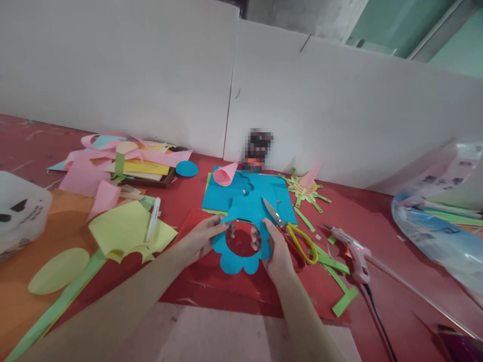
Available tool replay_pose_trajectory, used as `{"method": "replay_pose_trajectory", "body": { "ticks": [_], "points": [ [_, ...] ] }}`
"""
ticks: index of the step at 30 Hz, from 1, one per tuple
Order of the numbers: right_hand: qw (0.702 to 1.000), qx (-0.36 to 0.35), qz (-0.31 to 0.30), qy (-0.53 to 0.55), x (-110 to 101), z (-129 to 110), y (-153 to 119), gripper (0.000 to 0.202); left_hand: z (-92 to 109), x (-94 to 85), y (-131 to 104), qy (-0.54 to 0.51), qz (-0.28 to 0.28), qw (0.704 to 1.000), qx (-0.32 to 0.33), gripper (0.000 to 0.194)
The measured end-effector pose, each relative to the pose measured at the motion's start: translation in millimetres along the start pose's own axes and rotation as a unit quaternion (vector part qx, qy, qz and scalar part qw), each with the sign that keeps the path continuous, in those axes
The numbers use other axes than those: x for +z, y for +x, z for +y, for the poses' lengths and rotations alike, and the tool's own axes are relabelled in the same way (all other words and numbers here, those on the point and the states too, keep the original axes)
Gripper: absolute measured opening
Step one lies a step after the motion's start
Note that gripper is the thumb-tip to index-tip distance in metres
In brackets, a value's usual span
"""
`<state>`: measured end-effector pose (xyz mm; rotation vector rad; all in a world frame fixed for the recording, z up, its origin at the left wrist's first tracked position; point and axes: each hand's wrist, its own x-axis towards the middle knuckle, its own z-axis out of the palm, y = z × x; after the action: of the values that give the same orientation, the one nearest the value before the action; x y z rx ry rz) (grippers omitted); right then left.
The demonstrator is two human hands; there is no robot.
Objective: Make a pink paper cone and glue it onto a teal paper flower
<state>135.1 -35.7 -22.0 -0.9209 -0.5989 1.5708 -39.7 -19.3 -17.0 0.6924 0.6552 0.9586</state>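
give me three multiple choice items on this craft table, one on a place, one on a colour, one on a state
1. Where do the scissors lie?
A. right of the right hand
B. on the orange sheet
C. inside the plastic bag

2. What colour is the paper ring held in both hands?
A. pink
B. blue
C. yellow

3. How is the ring held?
A. flat on the table, untouched
B. by the left hand alone
C. by the fingers of both hands, one at each side

Answers:
1 A, the yellow handles sit just right of the right hand.
2 B, the scalloped ring is blue.
3 C, fingers show through its hole from both sides.
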Motion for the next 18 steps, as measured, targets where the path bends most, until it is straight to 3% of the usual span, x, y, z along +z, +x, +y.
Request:
{"method": "replay_pose_trajectory", "body": {
  "ticks": [5,11,18],
  "points": [
    [1.0,0.01,-0.019,0.008,4.9,-0.8,-0.3,0.037,0.0,-2.8,2.2,-0.043,0.034,0.998,0.012,0.015],
    [0.997,-0.041,-0.044,-0.049,5.3,0.0,-2.2,0.028,3.0,0.2,2.3,-0.064,0.064,0.996,0.018,0.006],
    [0.999,-0.028,-0.005,-0.042,6.0,-1.7,-3.8,0.029,2.6,-0.4,3.2,-0.073,0.074,0.995,0.013,0.01]
  ]
}}
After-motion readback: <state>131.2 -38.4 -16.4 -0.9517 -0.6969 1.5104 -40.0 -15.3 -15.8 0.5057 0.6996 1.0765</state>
